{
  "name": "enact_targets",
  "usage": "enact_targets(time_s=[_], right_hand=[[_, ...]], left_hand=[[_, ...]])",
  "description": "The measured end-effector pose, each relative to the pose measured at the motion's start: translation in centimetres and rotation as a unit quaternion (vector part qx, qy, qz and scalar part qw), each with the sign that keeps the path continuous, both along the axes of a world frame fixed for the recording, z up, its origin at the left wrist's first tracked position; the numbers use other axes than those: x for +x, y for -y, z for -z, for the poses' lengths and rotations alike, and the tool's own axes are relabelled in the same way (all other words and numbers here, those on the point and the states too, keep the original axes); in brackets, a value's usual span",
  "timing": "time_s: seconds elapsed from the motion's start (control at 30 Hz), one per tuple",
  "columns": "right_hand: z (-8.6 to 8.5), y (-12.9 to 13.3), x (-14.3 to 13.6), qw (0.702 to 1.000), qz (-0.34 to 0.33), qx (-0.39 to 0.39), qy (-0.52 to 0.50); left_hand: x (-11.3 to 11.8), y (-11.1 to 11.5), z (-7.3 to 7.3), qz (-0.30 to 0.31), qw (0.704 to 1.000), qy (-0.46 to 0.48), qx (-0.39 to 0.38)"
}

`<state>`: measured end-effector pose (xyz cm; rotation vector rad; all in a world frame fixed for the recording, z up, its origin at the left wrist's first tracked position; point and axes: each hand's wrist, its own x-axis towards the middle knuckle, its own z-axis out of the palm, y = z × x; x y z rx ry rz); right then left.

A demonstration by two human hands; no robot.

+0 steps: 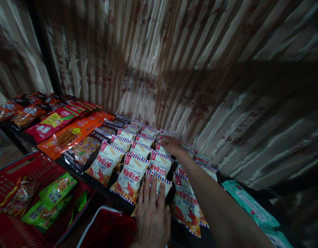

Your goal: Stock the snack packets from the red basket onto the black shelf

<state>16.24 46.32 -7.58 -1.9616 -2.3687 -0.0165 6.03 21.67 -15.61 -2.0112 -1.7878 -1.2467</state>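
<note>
As the near snack bag (167, 186) is covered by the left hand (153, 217), fingers slightly spread, bags at right (185, 203) could be dislodged by the forearm (213, 189) of the far right hand (171, 144), whose grip cannot be told.

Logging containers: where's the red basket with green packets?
Head view, lower left: the red basket is on the near side of the black shelf, below the flat orange packet in frame, left of the left hand.

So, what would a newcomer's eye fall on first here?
Probably rows of white-and-orange glossy snack bags, lower centre, with the left hand over a front one and the right hand further back among them. Next, the red perforated plastic basket at lower left, holding glossy green packets.
</note>
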Motion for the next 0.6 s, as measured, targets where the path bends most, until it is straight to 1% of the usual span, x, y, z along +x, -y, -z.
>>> enact_targets(time_s=[0.13, 0.23, 0.33, 0.43, 0.5, 0.6], right_hand=[[-0.4, -1.0, 0.3, 1.000, 0.003, 0.013, -0.011], [-0.6, -2.1, 0.7, 1.000, 0.008, 0.002, -0.017], [-0.7, -3.2, 1.0, 1.000, 0.017, -0.011, -0.023], [-0.8, -4.2, 1.1, 0.999, 0.024, -0.022, -0.025], [-0.8, -4.7, 1.0, 0.999, 0.028, -0.031, -0.022], [-0.6, -5.3, 1.0, 0.998, 0.041, -0.042, -0.015]], left_hand=[[0.1, -0.1, -0.2, -0.010, 1.000, 0.006, 0.001], [0.3, -0.4, 0.1, -0.024, 1.000, 0.011, 0.016], [0.6, -0.8, 0.7, -0.037, 0.998, 0.018, 0.048], [0.9, -1.4, 1.7, -0.062, 0.995, -0.003, 0.078], [1.2, -1.7, 2.3, -0.082, 0.993, -0.009, 0.085], [1.6, -2.0, 2.9, -0.093, 0.993, -0.004, 0.078]])
